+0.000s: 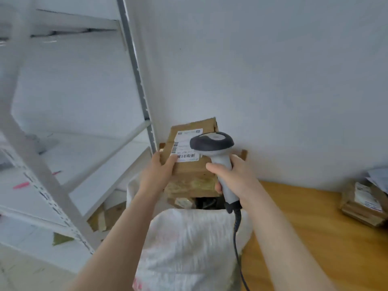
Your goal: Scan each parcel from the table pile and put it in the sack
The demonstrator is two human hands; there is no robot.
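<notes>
The left grip [156,172] clasps the parcel [193,170] by its edge above the open sack [189,238] while the right grip [233,175] clutches the scanner [212,141], which I'd say should face the label [182,143] squarely before the parcel drops in.

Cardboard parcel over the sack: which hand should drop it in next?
Left. The left hand grips the cardboard parcel above the open white sack, while the right hand is occupied holding the barcode scanner at its label.
</notes>
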